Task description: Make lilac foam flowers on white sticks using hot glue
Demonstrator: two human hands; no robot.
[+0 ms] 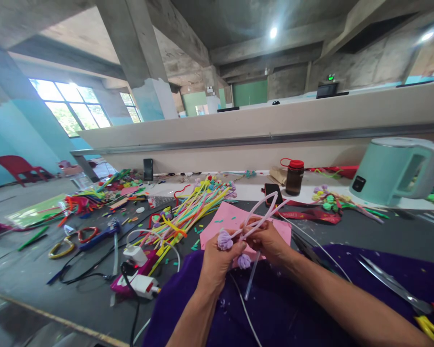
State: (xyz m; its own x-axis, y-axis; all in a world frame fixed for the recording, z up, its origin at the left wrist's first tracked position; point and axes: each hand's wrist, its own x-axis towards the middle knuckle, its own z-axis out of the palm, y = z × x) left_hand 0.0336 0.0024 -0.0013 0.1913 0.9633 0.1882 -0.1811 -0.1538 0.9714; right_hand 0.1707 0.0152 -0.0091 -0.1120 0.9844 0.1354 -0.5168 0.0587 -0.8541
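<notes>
My left hand (pixel 220 258) is closed around pale pink pipe cleaners (pixel 262 212) that end in a fluffy lilac flower (pixel 224 239). Pinched fingers of my right hand (pixel 265 239) meet the same stems, which loop and cross above both hands. A second lilac flower (pixel 244 261) hangs below the fingers. From under my right hand a translucent stick (pixel 252 279) slants downward; whether the fingers grip it is hidden. Behind the hands lies a pink sheet (pixel 224 218) with small green clippings on it.
Left of my hands are a heap of coloured pipe cleaners (pixel 191 212), a blue glue gun (pixel 100 240) and a power strip (pixel 154 262) with cords. Scissors (pixel 394 284) rest on purple cloth at right. A bottle (pixel 294 179), a phone (pixel 272 191) and a green kettle (pixel 379 171) stand behind.
</notes>
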